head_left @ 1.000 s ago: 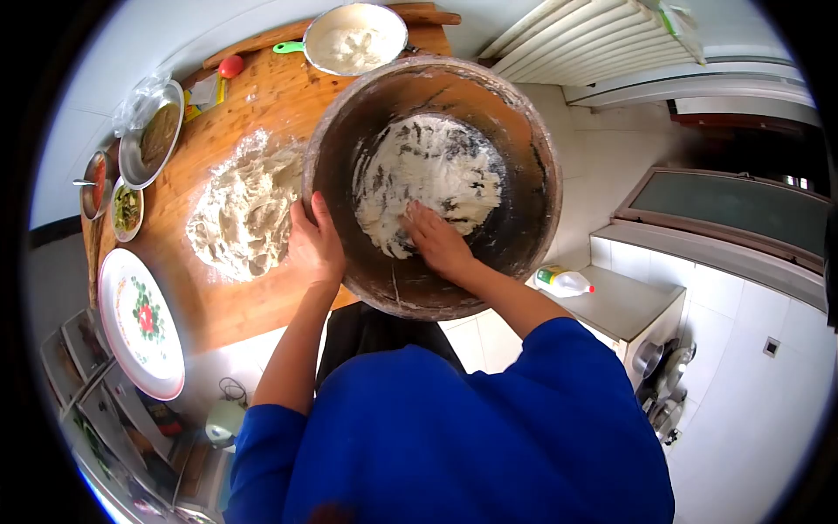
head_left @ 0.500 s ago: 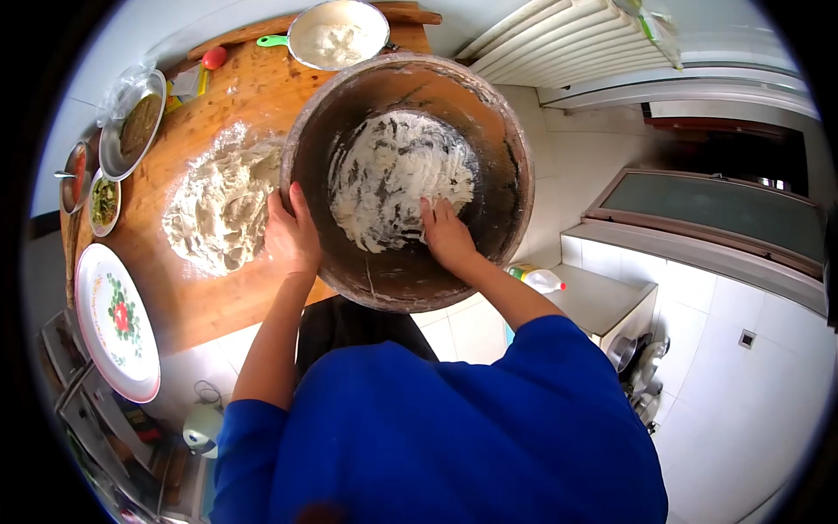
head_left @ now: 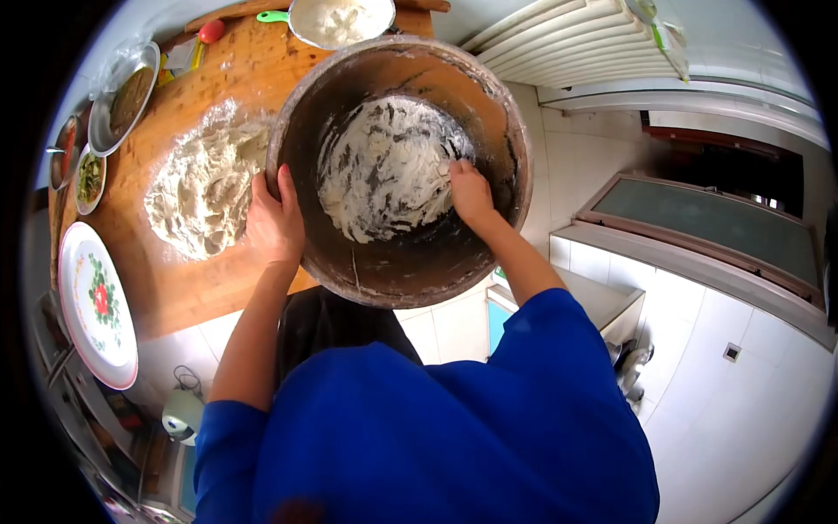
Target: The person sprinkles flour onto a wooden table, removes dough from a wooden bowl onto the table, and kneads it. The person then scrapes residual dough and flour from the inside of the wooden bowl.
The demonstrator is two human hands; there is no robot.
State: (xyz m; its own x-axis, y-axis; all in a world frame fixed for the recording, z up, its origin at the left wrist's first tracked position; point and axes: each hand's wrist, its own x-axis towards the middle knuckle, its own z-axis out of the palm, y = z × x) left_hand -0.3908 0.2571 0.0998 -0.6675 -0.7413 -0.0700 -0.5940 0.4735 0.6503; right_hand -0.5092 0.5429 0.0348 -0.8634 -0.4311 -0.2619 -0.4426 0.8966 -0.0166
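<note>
- Right hand [head_left: 472, 194] moved from five to three o'clock over flour [head_left: 375, 166]; grip curled, contents unclear.
- Left hand [head_left: 278, 220] clasped basin [head_left: 410, 278] at eight o'clock; slippage could have caused tipping, spillage.

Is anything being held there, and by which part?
The left hand holds the big brown bowl by its left rim; the right hand is inside, at the flour, its grip unclear.

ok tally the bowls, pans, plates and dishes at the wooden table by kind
Bowls: 3 (big brown bowl, metal bowl, small bowl with a spoon)
Pans: 1 (green-handled pan)
Plates: 1 (flowered plate)
Small dishes: 1 (dish of greens)
Total: 6
</note>
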